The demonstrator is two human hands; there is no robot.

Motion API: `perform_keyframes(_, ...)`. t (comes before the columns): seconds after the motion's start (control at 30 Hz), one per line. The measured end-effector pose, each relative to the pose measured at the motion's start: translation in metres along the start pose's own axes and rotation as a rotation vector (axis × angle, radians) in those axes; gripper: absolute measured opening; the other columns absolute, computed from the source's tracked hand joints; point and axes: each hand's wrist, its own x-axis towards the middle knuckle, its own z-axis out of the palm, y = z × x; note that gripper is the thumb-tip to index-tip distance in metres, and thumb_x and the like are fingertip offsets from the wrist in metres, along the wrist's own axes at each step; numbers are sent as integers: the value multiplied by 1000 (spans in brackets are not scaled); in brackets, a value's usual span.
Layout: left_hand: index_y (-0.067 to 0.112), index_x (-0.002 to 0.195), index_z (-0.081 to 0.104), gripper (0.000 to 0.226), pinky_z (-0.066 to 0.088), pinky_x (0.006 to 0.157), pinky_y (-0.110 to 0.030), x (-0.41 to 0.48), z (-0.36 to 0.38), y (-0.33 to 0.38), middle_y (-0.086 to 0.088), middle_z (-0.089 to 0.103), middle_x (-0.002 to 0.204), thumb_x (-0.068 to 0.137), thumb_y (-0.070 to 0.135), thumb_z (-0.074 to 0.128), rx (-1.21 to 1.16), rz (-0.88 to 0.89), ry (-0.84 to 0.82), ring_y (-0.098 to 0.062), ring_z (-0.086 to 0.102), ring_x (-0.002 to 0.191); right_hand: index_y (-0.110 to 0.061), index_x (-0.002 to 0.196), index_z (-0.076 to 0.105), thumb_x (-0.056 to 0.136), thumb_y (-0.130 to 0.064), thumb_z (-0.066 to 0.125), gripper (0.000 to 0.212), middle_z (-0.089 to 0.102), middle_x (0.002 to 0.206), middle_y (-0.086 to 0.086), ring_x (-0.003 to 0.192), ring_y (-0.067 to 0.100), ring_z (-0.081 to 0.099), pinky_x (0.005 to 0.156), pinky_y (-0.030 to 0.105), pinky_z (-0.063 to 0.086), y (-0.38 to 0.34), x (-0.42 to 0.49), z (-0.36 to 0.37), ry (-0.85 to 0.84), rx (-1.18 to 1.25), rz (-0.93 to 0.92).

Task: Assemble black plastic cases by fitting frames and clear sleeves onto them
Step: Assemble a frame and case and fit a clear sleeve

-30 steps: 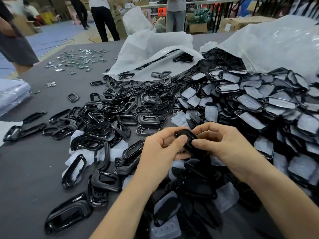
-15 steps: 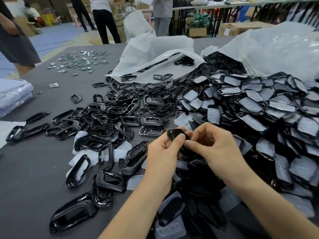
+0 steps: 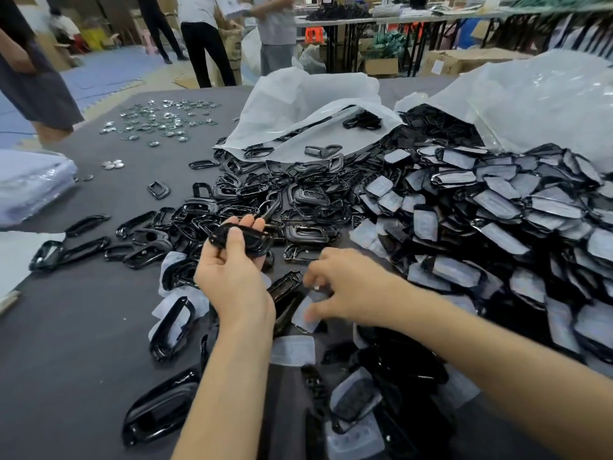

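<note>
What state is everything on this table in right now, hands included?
Left hand, holds a black case, thumb on top.
Right hand, over a clear sleeve; grip blurred.
Right plastic bag, open, sleeved cases spilling out.
Middle plastic bag, open, crumpled.
Black frames, loose, scattered on the table.

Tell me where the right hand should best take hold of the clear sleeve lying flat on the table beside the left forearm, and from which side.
Probably its far right corner, from above. The clear sleeve lies flat and thin on the table, offering no sides to grip; the right hand is nearest that corner and could pinch it up.
</note>
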Motion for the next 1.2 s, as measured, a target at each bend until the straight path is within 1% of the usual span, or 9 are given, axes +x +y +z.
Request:
perform_keyframes(0.2, 12, 89, 60, 21, 55, 62, -21, -1, 0, -3, -1, 71, 86, 100, 3, 45, 30, -7, -9, -11, 72, 76, -21, 78, 64, 74, -16, 77, 15, 56, 65, -7, 59, 7, 50, 51, 11, 37, -5, 3, 4, -74, 188, 61)
perform_keyframes(0.3, 11, 91, 62, 19, 56, 64, -23, -6, 2, -7, -2, 73, 84, 99, 3, 47, 81, -55, -74, -13, 72, 77, -21, 70, 56, 77, -6, 74, 24, 55, 60, -5, 48, 6, 51, 49, 16, 41, 3, -7, -7, 27, 409, 133)
perform_keyframes(0.4, 11, 90, 63, 20, 57, 79, -32, -16, 5, -15, -4, 74, 87, 99, 3, 48, 174, -87, -149, -17, 73, 82, -10, 75, 55, 80, 5, 70, 21, 60, 54, -1, 40, 9, 53, 40, 18, 42, 16, -23, -21, 193, 801, 194)
perform_keyframes(0.6, 11, 94, 67, 19, 58, 75, -28, -35, 6, -28, -4, 76, 83, 97, 3, 50, 409, -98, -408, -17, 73, 81, -6, 89, 64, 84, 9, 61, 17, 72, 69, 8, 62, 19, 70, 57, 19, 55, 34, -50, -23, 401, 1236, 199)
perform_keyframes(0.67, 18, 94, 70, 20, 57, 79, -34, -41, 4, -33, -9, 75, 85, 95, 5, 54, 547, -56, -499, -21, 71, 82, -5, 94, 63, 84, 10, 58, 18, 74, 79, 13, 72, 24, 73, 61, 19, 56, 36, -54, -17, 439, 1330, 191)
perform_keyframes(0.77, 27, 90, 72, 23, 51, 78, -35, -46, 2, -38, -5, 69, 76, 93, 9, 58, 684, 15, -633, -17, 59, 72, 2, 95, 64, 80, 6, 65, 16, 73, 85, 17, 76, 25, 73, 61, 19, 56, 40, -58, -7, 534, 1342, 214)
perform_keyframes(0.87, 31, 90, 72, 25, 50, 75, -27, -52, 4, -37, 6, 64, 70, 92, 9, 60, 733, 1, -721, -6, 54, 69, -5, 85, 70, 77, -2, 71, 9, 72, 71, 12, 65, 22, 71, 58, 21, 55, 43, -62, -4, 613, 1230, 215)
perform_keyframes(1.0, 31, 97, 73, 24, 50, 91, -49, -57, 5, -37, -25, 68, 86, 92, 12, 60, 694, -54, -781, -18, 60, 80, -13, 80, 73, 77, -3, 73, 11, 70, 62, 4, 54, 11, 66, 52, 15, 50, 49, -64, -4, 671, 1092, 190)
perform_keyframes(1.2, 18, 100, 71, 25, 54, 93, -44, -59, 5, -38, -9, 75, 95, 93, -1, 56, 651, -78, -806, -26, 71, 94, -14, 87, 72, 87, 0, 64, 16, 74, 75, 10, 69, 26, 73, 69, 32, 60, 58, -63, 0, 714, 1061, 207)
